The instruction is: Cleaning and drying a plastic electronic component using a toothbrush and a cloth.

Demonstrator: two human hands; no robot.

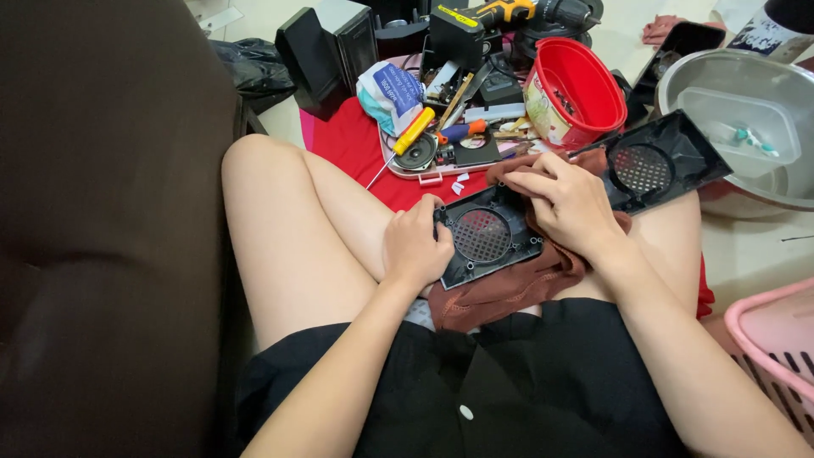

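While the long black panel lies across the lap, everything below is placed relative to it.

Panel: black plastic speaker panel, long axis running from near-left up to far-right, two round mesh grilles, ribbed moulding, small screw holes.
Left hand: left hand clamped on the panel's near-left end, fingers curled over the edge, thumb on top.
Right hand: right hand pressing a brown cloth onto the panel's middle, between the two grilles; fingers bent into the fabric, so it grips the cloth.
Nearer hand: the right sits closer to the far grille; the left covers the near one's side.
Cloth: soft, rumpled, draping under the panel onto the lap.
Beyond the panel: red plastic tub, glossy; yellow-handled screwdriver; small loose speaker.
Right of the panel: metal basin; pink basket.
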